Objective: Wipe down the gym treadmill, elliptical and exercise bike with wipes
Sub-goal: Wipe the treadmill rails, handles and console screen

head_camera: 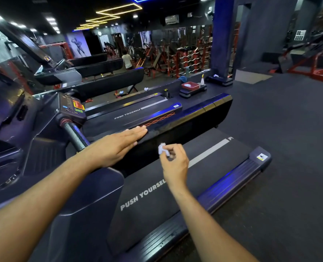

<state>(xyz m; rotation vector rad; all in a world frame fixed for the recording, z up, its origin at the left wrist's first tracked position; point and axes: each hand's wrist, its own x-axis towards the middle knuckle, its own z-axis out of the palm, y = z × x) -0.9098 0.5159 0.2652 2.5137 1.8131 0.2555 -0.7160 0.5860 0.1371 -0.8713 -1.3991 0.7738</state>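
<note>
A dark treadmill (175,188) with "PUSH YOURSELF" printed on its belt lies below me. My right hand (174,163) hovers over the belt and pinches a small crumpled white wipe (162,148) between fingertips and thumb. My left hand (117,143) is stretched out flat with straight fingers, over the left side rail of this treadmill, near its black handlebar (74,135). I cannot tell whether the palm touches the rail. A second treadmill (138,114) lies just beyond, its console (71,107) showing a red and yellow button.
A red tray (190,86) and a spray bottle (202,80) stand on a black step platform (192,91) behind the far treadmill. Used white wipes (146,89) lie on the floor there. Open rubber floor (289,129) spreads to the right. A person (127,61) stands far back among red weight racks.
</note>
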